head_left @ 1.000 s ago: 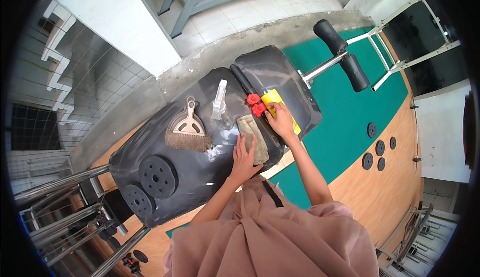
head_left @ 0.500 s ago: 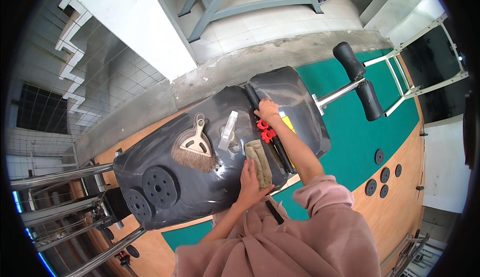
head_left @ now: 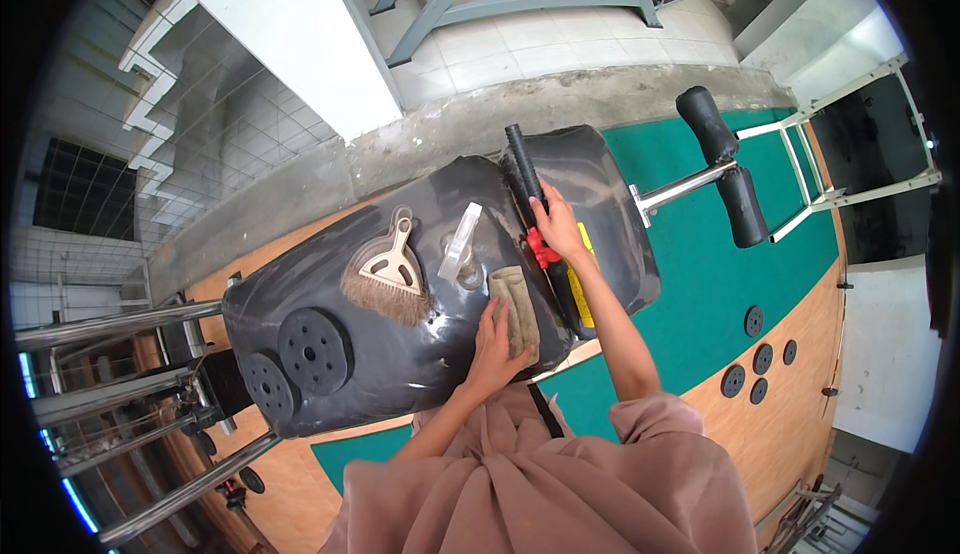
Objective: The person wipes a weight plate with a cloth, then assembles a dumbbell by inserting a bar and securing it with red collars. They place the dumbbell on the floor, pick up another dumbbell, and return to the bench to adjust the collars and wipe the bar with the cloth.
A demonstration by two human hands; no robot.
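A black dumbbell bar [head_left: 526,169] with red star-shaped collars [head_left: 543,248] lies slantwise across the dark padded bench [head_left: 400,364]. My right hand [head_left: 562,224] is closed round the bar just above the collars. A folded grey-green cloth [head_left: 516,304] rests on the bench to the left of the bar. My left hand [head_left: 492,352] holds the cloth's near end, fingers along its left side and thumb across the bottom. Partly behind the bar and my right forearm shows a yellow object [head_left: 584,299], its kind unclear.
A small brush with a dustpan [head_left: 390,269] and a clear bottle [head_left: 463,254] lie on the bench. Two black weight plates [head_left: 314,352] sit at its left end. Padded rollers [head_left: 741,204] stick out at the right. Several small plates [head_left: 733,381] lie on the floor.
The bar has shifted up and right with my right hand, its far end now reaching past the bench's seam. More of the yellow object shows. My left hand stays on the cloth.
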